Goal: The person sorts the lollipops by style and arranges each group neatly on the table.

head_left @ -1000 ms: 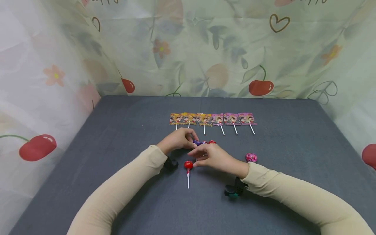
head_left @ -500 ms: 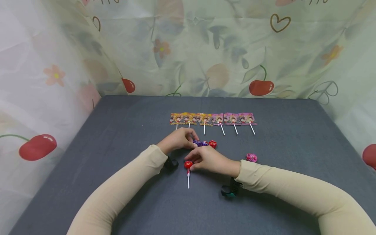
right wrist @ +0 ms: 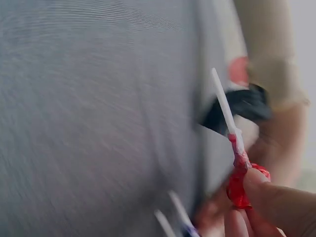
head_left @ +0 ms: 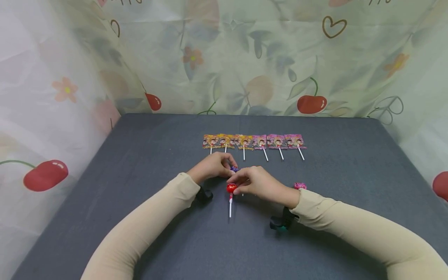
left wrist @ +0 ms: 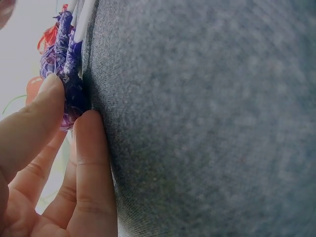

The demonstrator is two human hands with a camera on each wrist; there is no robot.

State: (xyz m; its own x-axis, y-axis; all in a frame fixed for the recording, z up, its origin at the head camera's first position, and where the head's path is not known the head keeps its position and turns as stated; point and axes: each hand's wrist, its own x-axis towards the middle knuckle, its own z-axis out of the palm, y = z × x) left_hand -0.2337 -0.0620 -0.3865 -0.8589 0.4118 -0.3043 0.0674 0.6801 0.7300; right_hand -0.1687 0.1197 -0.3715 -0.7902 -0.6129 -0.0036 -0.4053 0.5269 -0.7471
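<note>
My right hand (head_left: 262,186) pinches a red-wrapped lollipop (head_left: 231,188) by its head, the white stick pointing down toward me. In the right wrist view the thumb presses on the red wrapper (right wrist: 238,190). Just beyond, my left hand (head_left: 212,167) holds a purple-wrapped lollipop (head_left: 234,169) between thumb and fingers on the table. The left wrist view shows two purple lollipops (left wrist: 73,94) side by side at those fingertips, with another red lollipop (left wrist: 48,38) behind them. My right hand hides most of this group in the head view.
Behind the hands lies a row of flat-packet lollipops, yellow ones (head_left: 227,141) on the left and pink ones (head_left: 276,141) on the right. A pink lollipop (head_left: 299,186) lies by my right wrist, partly covered. The grey table (head_left: 168,136) meets a patterned curtain (head_left: 224,58).
My right hand reached the red lollipop lying nearest me, took hold of it and has moved it away from me and slightly right. My left hand has stayed in place.
</note>
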